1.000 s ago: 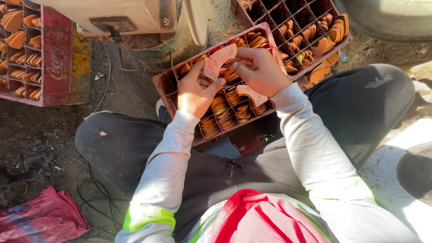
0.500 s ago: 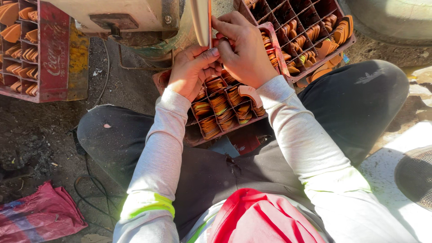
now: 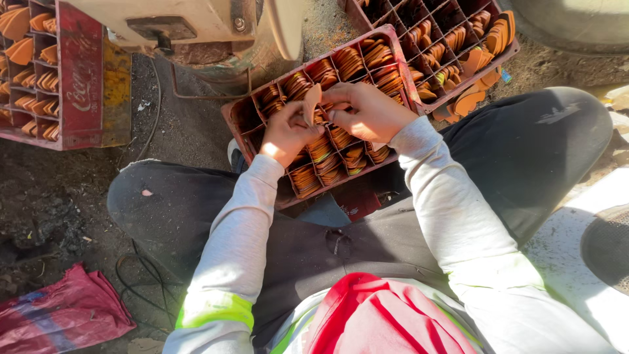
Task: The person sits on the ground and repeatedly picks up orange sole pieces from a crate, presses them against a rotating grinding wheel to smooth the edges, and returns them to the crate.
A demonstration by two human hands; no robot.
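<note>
A thin, flat, tan-orange piece with a rounded edge (image 3: 312, 103) stands upright between the two hands, directly over the middle of a dark red plastic crate divided into small square compartments (image 3: 244, 128). The left hand (image 3: 286, 131) holds it from the left, its fingers (image 3: 303, 113) curled and pressed against the piece's side. The right hand (image 3: 367, 111) meets it from the right, its fingers (image 3: 335, 105) bent and bunched together at the piece's edge, so both hands pinch the same piece and touch each other there. Below and around the fingers, the crate's compartments hold upright stacks of similar orange-brown pieces (image 3: 321, 149); the compartment at the crate's near-left corner, beside the left hand, looks unfilled. The crate rests tilted across the person's dark trouser legs (image 3: 164, 203), with the pale grey sleeves (image 3: 445, 203) running down from the hands.

Beyond the right hand, touching the first crate's far corner, lies a second dark red compartment crate (image 3: 432, 99) with loose orange pieces spilling at its near edge. Well to the left of the left hand stands a third red crate (image 3: 82, 85) filled with the same pieces, beside a cream-coloured metal machine body (image 3: 190, 19). A crumpled red cloth bag (image 3: 59, 314) lies on the dirt ground near the left knee.
</note>
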